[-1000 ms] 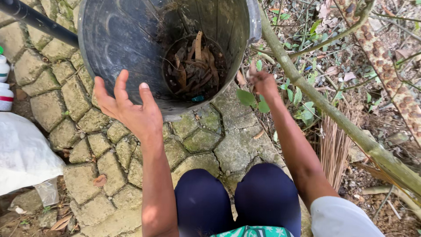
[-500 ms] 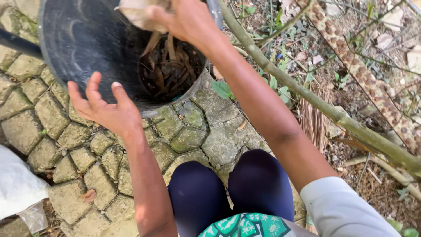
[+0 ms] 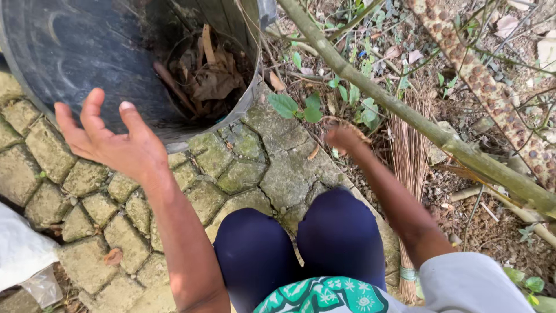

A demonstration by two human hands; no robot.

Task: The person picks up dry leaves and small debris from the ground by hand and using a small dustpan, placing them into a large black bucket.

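- Left hand open, fingers spread, just below the rim of the tilted dark plastic bucket.
- Right hand over mossy stone paving, blurred; grip unclear.
- Dry brown leaves lie inside the bucket.

surface: mossy stone paving | on it: black bucket, white bag

Black bucket tilted on pavers, dry leaves inside
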